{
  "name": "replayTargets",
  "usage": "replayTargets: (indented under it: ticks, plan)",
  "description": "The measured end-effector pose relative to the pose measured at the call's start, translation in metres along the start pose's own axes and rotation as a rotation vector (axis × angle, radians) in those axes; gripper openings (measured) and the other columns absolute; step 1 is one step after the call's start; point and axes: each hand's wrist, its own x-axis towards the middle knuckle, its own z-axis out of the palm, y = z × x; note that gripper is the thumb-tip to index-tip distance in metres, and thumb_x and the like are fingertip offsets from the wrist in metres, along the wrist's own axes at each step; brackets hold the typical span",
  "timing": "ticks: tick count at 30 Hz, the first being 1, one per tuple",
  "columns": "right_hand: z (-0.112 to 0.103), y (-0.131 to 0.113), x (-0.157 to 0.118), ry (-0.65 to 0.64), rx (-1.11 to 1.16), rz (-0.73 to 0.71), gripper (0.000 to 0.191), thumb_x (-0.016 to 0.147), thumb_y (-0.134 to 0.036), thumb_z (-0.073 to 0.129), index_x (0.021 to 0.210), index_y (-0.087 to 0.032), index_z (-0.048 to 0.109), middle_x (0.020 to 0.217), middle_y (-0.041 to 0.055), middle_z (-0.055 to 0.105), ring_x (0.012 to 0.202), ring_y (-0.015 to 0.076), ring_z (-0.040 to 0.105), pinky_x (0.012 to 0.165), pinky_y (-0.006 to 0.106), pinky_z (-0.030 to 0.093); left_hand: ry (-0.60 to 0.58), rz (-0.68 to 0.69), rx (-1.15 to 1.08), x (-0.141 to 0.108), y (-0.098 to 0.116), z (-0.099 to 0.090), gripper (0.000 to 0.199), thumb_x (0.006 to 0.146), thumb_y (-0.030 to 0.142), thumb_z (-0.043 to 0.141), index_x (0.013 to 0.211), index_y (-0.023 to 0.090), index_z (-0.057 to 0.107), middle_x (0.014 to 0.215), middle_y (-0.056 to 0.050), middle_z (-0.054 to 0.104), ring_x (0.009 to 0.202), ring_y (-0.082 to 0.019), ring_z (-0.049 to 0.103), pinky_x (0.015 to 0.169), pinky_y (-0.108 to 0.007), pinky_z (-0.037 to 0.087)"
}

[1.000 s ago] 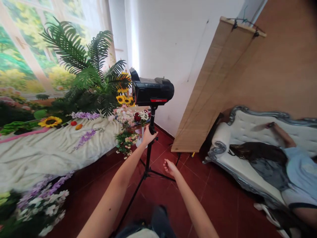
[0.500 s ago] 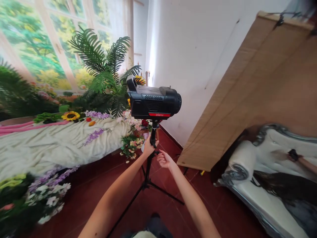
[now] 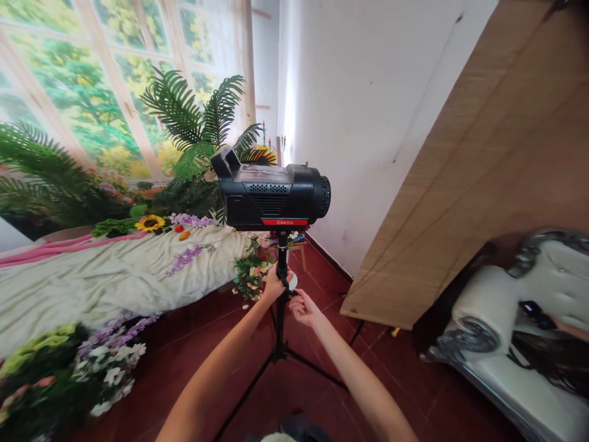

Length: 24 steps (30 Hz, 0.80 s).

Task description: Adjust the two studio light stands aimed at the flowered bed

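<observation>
The left hand point(image 3: 275, 285) wraps its fingers around the stand point(image 3: 282, 256), seemingly to steady the lamp point(image 3: 271, 196) above them, while the right hand point(image 3: 302, 308) pinches a knob point(image 3: 292, 293) just below those fingers, a hold apt for fine control.

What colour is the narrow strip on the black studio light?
The strip is red, lettered in white, clearest in the head view.

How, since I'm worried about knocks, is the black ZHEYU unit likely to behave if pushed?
The ZHEYU unit is probably top-heavy: bulky, atop a slim stand, so a hard push could tip it. Small nudges should matter less, with the legs spread and the left hand gripping the stand.
</observation>
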Motion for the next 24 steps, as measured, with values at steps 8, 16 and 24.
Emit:
replayTargets:
  ticks: [8,16,24]
  plan:
    - [-0.021,-0.028,-0.012,0.095,-1.300,-0.692,0.021,0.075,-0.032,0.070,0.068,-0.021,0.053,0.065,-0.0017,0.049,0.061,0.0104,0.045,0.056,0.019,0.034,0.003,-0.024,0.026,-0.001,0.003,0.001,0.020,0.068,0.031,0.066,0.077,0.016,0.055,0.066,0.001,0.054,0.060,-0.011,0.050,0.058,-0.024,0.042]
    - [-0.021,-0.046,-0.016,0.114,-1.485,-0.540,0.032,0.078,-0.054,0.060,0.078,-0.022,0.062,0.065,-0.0001,0.060,0.057,0.0125,0.052,0.053,0.022,0.036,0.045,-0.028,0.040,-0.002,0.001,0.005,0.022,0.069,0.033,0.066,0.079,0.017,0.055,0.070,0.000,0.055,0.063,-0.012,0.051,0.060,-0.025,0.043]
    - [-0.015,-0.032,-0.005,0.356,-1.229,-0.606,0.025,0.072,-0.042,0.068,0.078,-0.020,0.059,0.061,-0.0008,0.059,0.052,0.0132,0.052,0.051,0.025,0.041,0.052,-0.009,0.048,-0.001,0.005,0.005,0.024,0.069,0.033,0.068,0.083,0.016,0.057,0.073,-0.001,0.058,0.067,-0.014,0.055,0.065,-0.027,0.046]
